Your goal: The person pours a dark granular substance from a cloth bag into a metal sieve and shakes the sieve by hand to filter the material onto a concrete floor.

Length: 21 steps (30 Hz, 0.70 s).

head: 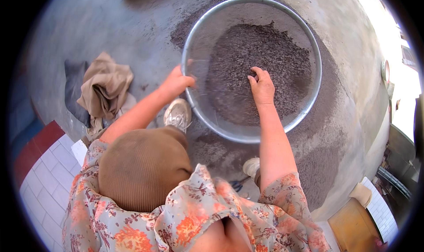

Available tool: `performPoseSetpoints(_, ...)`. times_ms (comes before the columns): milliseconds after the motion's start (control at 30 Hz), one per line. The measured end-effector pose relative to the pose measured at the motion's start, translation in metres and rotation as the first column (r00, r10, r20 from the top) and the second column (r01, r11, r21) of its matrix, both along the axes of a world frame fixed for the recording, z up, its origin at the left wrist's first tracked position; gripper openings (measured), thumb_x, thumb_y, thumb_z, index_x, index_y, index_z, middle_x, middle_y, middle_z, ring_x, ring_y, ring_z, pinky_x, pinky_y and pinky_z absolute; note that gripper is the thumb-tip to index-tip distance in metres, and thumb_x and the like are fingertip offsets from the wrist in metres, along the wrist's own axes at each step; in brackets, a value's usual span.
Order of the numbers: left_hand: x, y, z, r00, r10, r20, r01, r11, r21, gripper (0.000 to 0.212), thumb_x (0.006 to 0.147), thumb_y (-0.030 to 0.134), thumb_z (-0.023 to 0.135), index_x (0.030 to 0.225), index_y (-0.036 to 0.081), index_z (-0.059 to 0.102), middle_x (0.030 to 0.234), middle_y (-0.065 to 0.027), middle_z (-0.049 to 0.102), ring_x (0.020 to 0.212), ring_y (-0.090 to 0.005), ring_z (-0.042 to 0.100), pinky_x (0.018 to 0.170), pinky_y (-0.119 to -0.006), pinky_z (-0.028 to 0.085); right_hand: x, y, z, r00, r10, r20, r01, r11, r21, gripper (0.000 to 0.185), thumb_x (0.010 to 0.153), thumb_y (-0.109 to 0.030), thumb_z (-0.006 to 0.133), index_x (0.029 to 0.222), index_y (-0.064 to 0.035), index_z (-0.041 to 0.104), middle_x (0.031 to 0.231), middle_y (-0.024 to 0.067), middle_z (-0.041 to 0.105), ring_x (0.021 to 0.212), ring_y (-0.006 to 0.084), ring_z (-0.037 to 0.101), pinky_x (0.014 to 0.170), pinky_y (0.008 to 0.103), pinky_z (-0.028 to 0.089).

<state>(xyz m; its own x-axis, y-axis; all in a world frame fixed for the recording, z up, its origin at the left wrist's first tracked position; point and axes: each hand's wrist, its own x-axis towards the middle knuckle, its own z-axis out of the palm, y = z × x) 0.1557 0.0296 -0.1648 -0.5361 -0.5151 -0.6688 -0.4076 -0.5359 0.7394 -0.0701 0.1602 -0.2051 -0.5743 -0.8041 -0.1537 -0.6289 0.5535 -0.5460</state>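
Observation:
A large round sieve with a metal rim (pixel 317 69) and a fine mesh is before me, with dark, coarse granular material (pixel 241 50) spread over its mesh. My left hand (pixel 180 81) grips the rim at its left side, thumb inside and somewhat blurred. Over the middle of the sieve is my right hand (pixel 262 84), fingers curled and thumb apart, just above or touching the granules; nothing shows between the fingertips. Finer dark material (pixel 326 83) lies on the concrete floor around and under the sieve.
Crumpled tan cloth (pixel 104 86) and a dark cloth (pixel 74 86) lie on the floor at left. My shoes (pixel 178 114) are close to the sieve's near edge. A dark-handled tool (pixel 236 185) lies near my right foot. A tiled edge (pixel 49 185) is at lower left, a wooden board (pixel 354 224) at lower right.

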Motion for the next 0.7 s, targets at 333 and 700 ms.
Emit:
performPoseSetpoints(333,-0.001,0.000,-0.001,1.000,0.010,0.011,-0.010,1.000,0.017,0.072,0.062,0.000,0.047,0.130,-0.003,0.024,0.089,-0.0164,0.057,0.080,-0.0240,0.058,0.076,-0.033,0.045,-0.015,0.010,-0.026,0.917,-0.104,0.386,0.150,0.985,-0.090,0.007,0.077,-0.003,0.055,0.084,-0.0028,0.057,0.065,0.0026,0.057,0.053,0.0072,0.048,0.050,0.0216,0.041)
performPoseSetpoints(700,-0.003,0.001,0.003,0.999,0.023,0.037,-0.024,1.000,0.020,0.072,0.062,0.001,0.047,0.130,-0.002,0.025,0.094,-0.0190,0.056,0.082,-0.0249,0.059,0.078,-0.034,0.044,-0.005,0.005,-0.005,0.984,-0.117,0.136,0.121,0.992,-0.026,0.011,0.074,-0.008,0.058,0.085,-0.0084,0.055,0.068,0.0060,0.054,0.062,0.0206,0.053,0.059,0.0325,0.044)
